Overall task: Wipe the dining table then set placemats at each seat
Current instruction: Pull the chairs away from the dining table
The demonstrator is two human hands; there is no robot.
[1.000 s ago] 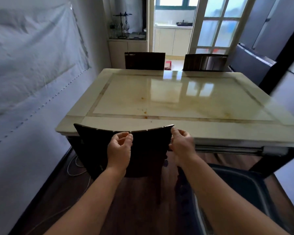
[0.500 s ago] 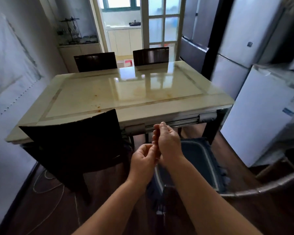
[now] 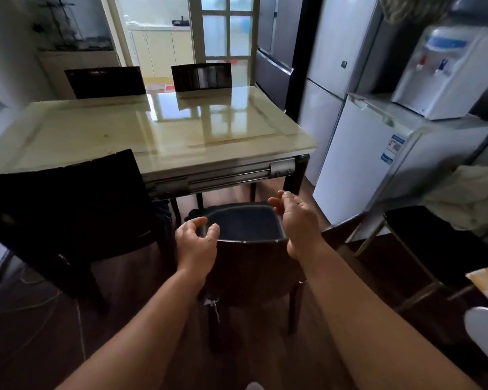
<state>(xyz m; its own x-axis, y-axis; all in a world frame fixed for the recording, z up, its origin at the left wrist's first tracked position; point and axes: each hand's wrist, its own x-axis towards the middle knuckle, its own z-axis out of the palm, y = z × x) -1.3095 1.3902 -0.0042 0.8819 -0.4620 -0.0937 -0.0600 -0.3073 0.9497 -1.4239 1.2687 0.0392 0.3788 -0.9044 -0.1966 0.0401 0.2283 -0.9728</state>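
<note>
The glossy cream dining table (image 3: 102, 136) lies ahead, bare, with faint brown stains. A dark wooden chair (image 3: 251, 266) with a blue-grey seat cushion (image 3: 245, 223) stands at the table's near right end. My left hand (image 3: 196, 243) hovers over the left end of that chair's backrest, fingers curled and apart. My right hand (image 3: 296, 218) floats over the right end, fingers spread. Neither hand holds anything. No cloth or placemat shows.
Another dark chair (image 3: 68, 209) is pushed in at the near left, two more (image 3: 104, 81) (image 3: 202, 77) at the far side. White fridges (image 3: 358, 161) and a water dispenser (image 3: 445, 68) line the right. A stool (image 3: 440, 243) with cloth stands at right.
My hands let go of the left chair's backrest, came together, then spread above the right chair's backrest. My view swung right.
</note>
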